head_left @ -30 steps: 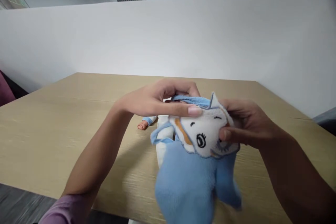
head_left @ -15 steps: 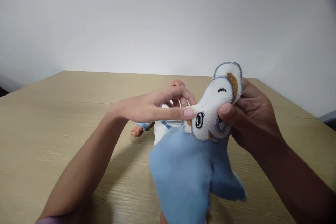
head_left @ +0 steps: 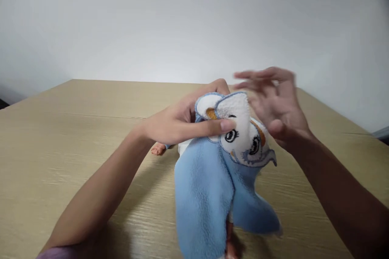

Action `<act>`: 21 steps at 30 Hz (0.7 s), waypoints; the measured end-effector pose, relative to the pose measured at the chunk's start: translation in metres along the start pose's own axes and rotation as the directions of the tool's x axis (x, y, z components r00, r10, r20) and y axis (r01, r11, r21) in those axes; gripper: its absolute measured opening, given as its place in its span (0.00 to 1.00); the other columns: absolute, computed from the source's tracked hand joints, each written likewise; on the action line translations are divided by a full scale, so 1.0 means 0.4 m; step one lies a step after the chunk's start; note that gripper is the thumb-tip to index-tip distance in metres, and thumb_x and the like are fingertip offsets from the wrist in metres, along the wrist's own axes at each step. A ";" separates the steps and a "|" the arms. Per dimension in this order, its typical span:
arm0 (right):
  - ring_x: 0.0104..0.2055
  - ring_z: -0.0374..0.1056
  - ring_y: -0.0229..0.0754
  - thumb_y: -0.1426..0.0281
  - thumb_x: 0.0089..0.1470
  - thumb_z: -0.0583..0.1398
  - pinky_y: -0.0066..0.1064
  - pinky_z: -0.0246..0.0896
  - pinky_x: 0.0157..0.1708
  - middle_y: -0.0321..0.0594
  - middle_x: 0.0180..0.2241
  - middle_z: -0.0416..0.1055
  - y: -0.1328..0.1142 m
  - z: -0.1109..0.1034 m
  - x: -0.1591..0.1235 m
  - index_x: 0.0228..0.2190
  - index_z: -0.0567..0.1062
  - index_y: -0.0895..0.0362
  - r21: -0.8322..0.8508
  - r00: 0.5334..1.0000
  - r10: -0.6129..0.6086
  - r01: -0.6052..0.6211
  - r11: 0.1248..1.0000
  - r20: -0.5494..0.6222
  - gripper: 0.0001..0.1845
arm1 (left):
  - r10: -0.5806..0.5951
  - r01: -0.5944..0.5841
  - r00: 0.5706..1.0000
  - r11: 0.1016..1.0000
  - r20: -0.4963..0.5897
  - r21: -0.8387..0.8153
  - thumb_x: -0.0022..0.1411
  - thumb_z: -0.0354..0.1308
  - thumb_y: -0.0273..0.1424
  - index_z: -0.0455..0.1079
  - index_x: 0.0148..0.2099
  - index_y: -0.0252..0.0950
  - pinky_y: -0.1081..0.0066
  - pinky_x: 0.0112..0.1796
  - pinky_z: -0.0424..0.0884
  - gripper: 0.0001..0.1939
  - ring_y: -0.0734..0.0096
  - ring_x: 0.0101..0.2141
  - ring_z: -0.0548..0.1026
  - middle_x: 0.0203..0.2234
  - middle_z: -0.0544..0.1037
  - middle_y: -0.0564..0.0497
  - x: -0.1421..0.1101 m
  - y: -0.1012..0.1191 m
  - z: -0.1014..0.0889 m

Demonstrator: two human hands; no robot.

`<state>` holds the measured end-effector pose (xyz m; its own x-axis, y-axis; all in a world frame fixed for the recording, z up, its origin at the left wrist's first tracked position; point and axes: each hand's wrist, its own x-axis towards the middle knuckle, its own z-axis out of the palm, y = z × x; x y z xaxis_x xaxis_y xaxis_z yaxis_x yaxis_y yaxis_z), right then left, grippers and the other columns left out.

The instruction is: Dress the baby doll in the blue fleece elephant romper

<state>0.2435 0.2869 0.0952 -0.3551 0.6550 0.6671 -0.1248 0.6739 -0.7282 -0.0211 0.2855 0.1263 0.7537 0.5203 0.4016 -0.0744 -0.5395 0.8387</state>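
Observation:
My left hand [head_left: 197, 117] pinches the white animal-face hood [head_left: 240, 109] of a blue fleece doll garment [head_left: 200, 186]; its thumb lies across the embroidered face and its fingers are behind. Two stitched black eyes and orange patches show on the hood. My right hand [head_left: 273, 101] is raised just right of the hood, fingers apart and slightly blurred, holding nothing. Under the garment lies a doll, mostly covered: a small doll hand [head_left: 158, 149] pokes out at the left and a doll leg [head_left: 231, 247] at the bottom. The doll's head is hidden behind my left hand.
The doll lies on a light wood-grain table [head_left: 75, 145]. A white partition wall [head_left: 152, 28] rises along the table's far side. A thin seam crosses the tabletop at the left.
My right hand has let go of the hood and lifted away from it. My left hand has moved right and up over the hood, which now folds leftward. The garment's blue front parts more.

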 end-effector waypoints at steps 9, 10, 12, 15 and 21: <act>0.44 0.79 0.45 0.59 0.48 0.80 0.25 0.75 0.41 0.38 0.43 0.82 -0.053 -0.061 -0.029 0.49 0.85 0.53 -0.034 0.728 0.470 -0.526 0.850 0.499 0.28 | 0.005 -0.005 1.000 1.000 -0.022 -0.005 0.67 0.74 0.38 0.69 0.45 0.39 0.73 0.29 0.74 0.17 0.72 0.28 0.75 0.28 0.74 0.54 0.006 0.015 -0.018; 0.46 0.80 0.47 0.60 0.49 0.80 0.27 0.76 0.43 0.39 0.43 0.82 -0.058 -0.057 -0.031 0.49 0.84 0.52 0.015 0.781 0.449 -0.505 0.863 0.433 0.27 | -0.035 0.035 0.999 0.999 0.012 -0.012 0.67 0.74 0.39 0.70 0.47 0.39 0.73 0.29 0.74 0.17 0.71 0.29 0.76 0.30 0.76 0.53 0.003 0.012 -0.028; 0.45 0.80 0.48 0.62 0.50 0.80 0.32 0.78 0.44 0.38 0.43 0.81 -0.066 -0.044 -0.033 0.50 0.83 0.50 0.127 0.888 0.356 -0.405 0.905 0.292 0.27 | -0.116 0.120 0.983 0.992 0.141 -0.024 0.66 0.74 0.40 0.72 0.51 0.40 0.73 0.28 0.74 0.18 0.70 0.28 0.77 0.31 0.78 0.52 -0.005 -0.002 -0.050; 0.38 0.78 0.44 0.65 0.52 0.79 0.32 0.78 0.39 0.36 0.38 0.79 -0.075 -0.026 -0.033 0.46 0.83 0.49 0.160 0.957 0.242 -0.268 0.950 0.162 0.21 | -0.193 0.230 0.909 0.972 0.371 -0.057 0.65 0.75 0.41 0.75 0.47 0.41 0.72 0.22 0.72 0.16 0.71 0.21 0.74 0.26 0.77 0.54 -0.017 -0.021 -0.073; 0.38 0.75 0.39 0.71 0.41 0.83 0.24 0.74 0.39 0.32 0.34 0.77 -0.102 -0.042 -0.026 0.40 0.86 0.49 -0.054 0.994 0.091 -0.088 0.995 0.065 0.23 | -0.098 0.098 0.982 0.995 0.159 0.010 0.60 0.78 0.44 0.77 0.42 0.41 0.65 0.34 0.80 0.18 0.59 0.35 0.82 0.29 0.80 0.51 -0.012 -0.008 -0.061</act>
<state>0.2680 0.2583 0.1205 -0.4244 0.6901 0.5862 -0.0429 0.6314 -0.7743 -0.0405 0.3010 0.1308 0.8516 0.4587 0.2539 0.0061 -0.4928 0.8701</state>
